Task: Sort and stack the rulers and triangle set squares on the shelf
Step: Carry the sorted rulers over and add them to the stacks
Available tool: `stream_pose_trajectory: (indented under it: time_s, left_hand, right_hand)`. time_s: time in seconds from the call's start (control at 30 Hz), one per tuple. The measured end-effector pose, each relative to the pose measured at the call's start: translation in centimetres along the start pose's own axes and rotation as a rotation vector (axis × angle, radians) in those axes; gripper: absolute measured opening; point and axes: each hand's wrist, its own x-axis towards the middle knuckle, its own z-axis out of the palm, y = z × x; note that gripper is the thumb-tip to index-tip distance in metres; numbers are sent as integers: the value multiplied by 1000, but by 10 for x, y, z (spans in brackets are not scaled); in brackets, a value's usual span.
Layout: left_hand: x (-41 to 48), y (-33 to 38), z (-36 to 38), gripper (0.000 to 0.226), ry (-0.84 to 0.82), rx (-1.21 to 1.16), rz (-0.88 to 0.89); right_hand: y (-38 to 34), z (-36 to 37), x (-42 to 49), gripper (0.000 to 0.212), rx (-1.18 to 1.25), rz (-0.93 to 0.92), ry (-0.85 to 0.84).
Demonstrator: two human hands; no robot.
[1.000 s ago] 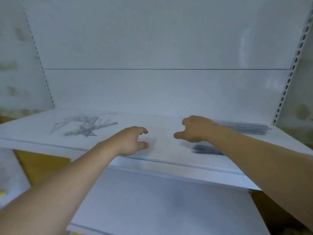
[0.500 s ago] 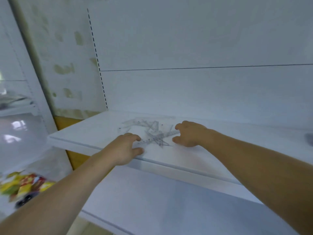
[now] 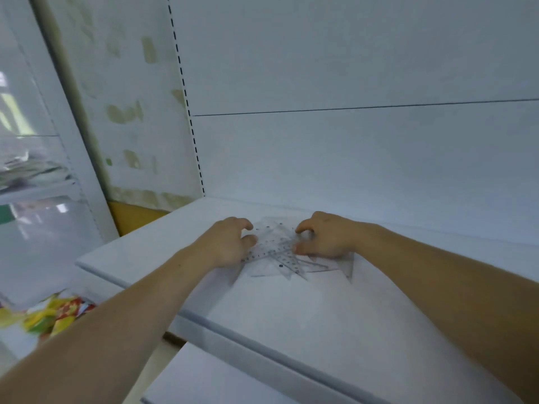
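Rulers and set squares (image 3: 281,253) lie criss-crossed in one clear heap near the left end of the shelf (image 3: 291,322), about midway between its front lip and the back panel. Both hands are now at that heap. A second ago they hovered over the bare middle of the shelf, with the heap well off to the left and two dark stacks beside the right wrist. Half a second ago the view had swung left and the hands were just reaching the heap's edges. The stacks are now out of view.

The left hand (image 3: 230,246) sits at the heap's left side, fingers curled like a claw, thumb and fingertips touching the plastic. The right hand (image 3: 325,240) covers the right side in the same curled way, thumb low against a ruler. Whether either hand is pinching a piece or only pressing on the heap cannot be told, because the plastic is clear and the fingers hide the contact.

The shift probably means a new round of sorting is starting: the heap looks like what is left unsorted, and the next move calls for freeing one piece without dragging its neighbours. Thin, slick, overlapping plastic will likely be hard to lift flat off the shelf
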Motion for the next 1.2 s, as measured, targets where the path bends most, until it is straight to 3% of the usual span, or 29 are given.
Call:
stream_pose_trajectory:
  time_s: [0.13,0.3,0.67,0.9,0.97,1.07,1.2]
  left_hand:
    - [34,-6,1,56,-133,52,8]
    - [62,-12,-1,46,-190,135,90]
    - [67,-44,-9,21,-205,-77,347]
    - [51,-48,-11,47,-231,-192,367]
    - [45,-45,-12,66,-211,-220,363]
    - [30,-35,-7,84,-179,-102,403]
    - [19,-14,3,74,-237,125,437]
  right_hand:
    - [1,-6,19,50,41,-10,23]
    - [0,-10,22,43,79,66,35]
    - [-45,8,-20,46,35,323,196]
    - [-68,20,-45,45,-38,411,268]
    - [-67,24,-52,45,-15,491,314]
    - [-59,31,-61,46,25,628,393]
    - [-50,39,-63,48,104,689,461]
